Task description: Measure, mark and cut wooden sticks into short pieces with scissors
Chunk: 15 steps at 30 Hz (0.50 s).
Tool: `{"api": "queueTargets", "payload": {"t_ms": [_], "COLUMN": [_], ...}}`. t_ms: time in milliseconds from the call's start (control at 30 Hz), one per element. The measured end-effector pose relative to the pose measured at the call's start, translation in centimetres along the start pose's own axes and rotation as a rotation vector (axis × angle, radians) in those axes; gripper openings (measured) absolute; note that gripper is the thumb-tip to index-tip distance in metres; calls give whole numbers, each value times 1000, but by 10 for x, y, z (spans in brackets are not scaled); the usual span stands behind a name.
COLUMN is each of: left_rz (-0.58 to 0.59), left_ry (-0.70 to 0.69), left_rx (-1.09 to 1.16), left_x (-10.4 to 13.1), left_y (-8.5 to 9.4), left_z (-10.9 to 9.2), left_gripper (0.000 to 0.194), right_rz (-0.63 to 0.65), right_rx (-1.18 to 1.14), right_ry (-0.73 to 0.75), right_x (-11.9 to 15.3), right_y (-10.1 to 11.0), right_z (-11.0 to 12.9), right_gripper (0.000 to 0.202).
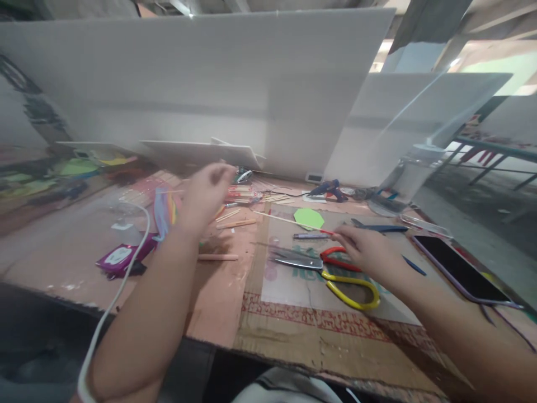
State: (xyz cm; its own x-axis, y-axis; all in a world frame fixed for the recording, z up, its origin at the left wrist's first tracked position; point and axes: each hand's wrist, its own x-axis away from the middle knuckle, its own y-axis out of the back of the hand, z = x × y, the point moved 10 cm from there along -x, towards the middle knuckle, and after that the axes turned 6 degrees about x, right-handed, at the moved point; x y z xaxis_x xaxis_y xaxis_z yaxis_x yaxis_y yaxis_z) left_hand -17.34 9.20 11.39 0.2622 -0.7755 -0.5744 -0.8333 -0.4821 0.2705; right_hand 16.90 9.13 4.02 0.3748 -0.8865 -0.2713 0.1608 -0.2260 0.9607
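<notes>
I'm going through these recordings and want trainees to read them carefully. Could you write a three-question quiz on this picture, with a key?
1. What does the right hand hold? A) the phone B) a thin stick C) the glue gun
2. True or false: both handles of the scissors are yellow.
3. Fill in the colour: the paper piece beyond the scissors is ____.

Key:
1. B; the grip is at the stick's red end.
2. False; one is red, the other yellow.
3. Green.

Thin stick (289, 220) in right grip (366, 248), near scissors (307, 262)
</notes>
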Motion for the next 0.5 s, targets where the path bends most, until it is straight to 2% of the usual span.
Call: {"api": "queueTargets", "payload": {"t_ms": [67, 133, 200, 267, 367, 433, 500], "left_rz": [204, 407, 518, 520, 417, 345, 272], "left_ry": [-90, -127, -80, 1, 106, 164, 177], "left_rx": [-275, -500, -633, -719, -767, -759, -701], "left_x": [10, 18, 20, 13, 0, -5, -8], "left_y": [-31, -57, -64, -54, -29, -18, -16], "left_z": [-9, -4, 14, 36, 68, 85, 89], "left_gripper": [29, 32, 31, 27, 20, 15, 17], "right_rz": [-3, -14, -26, -42, -51, -41, -18], "right_rx": [39, 37, 32, 29, 17, -11, -60], "right_ry": [60, 91, 92, 63, -1, -14, 16], "right_x": [-25, -52, -76, -91, -98, -91, -75], "right_y": [5, 8, 6, 3, 2, 7, 17], "right_z": [24, 45, 57, 57, 40, 25, 12], "right_gripper": [31, 31, 31, 31, 31, 31, 31]}}
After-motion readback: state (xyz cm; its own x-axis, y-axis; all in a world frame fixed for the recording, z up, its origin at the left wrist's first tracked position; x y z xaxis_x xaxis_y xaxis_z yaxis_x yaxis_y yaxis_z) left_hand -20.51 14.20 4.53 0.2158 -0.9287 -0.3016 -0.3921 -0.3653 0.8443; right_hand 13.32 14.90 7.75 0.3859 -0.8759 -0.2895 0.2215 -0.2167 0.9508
